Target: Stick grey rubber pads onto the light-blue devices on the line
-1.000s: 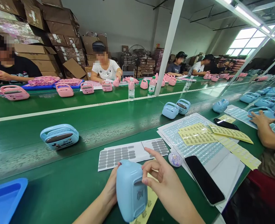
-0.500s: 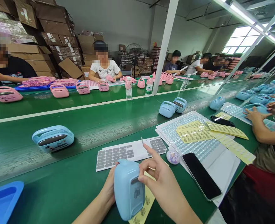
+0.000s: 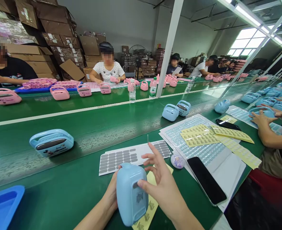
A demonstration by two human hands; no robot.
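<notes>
My left hand (image 3: 110,193) grips a light blue plastic device (image 3: 130,193) from its left side and holds it upright near the table's front edge. My right hand (image 3: 161,183) presses its thumb against the dark slot on the device's back, above a small printed label. A small thin strip sticks up from the tip of my raised index finger. Just behind lie white sheets of grey oval stickers (image 3: 132,155). A yellow label sheet (image 3: 148,209) lies under the device.
A blue device (image 3: 51,142) rides the green conveyor belt (image 3: 90,127) at left. A black phone (image 3: 206,180), a round charm (image 3: 177,161) and yellow sticker sheets (image 3: 200,135) lie right. A co-worker's hands (image 3: 262,119) work at far right. A blue tray (image 3: 2,206) sits bottom left.
My right thumb has slid onto the device's slot and the fingers have spread upward. The blue device on the belt has drifted left. The device in my hands has barely moved.
</notes>
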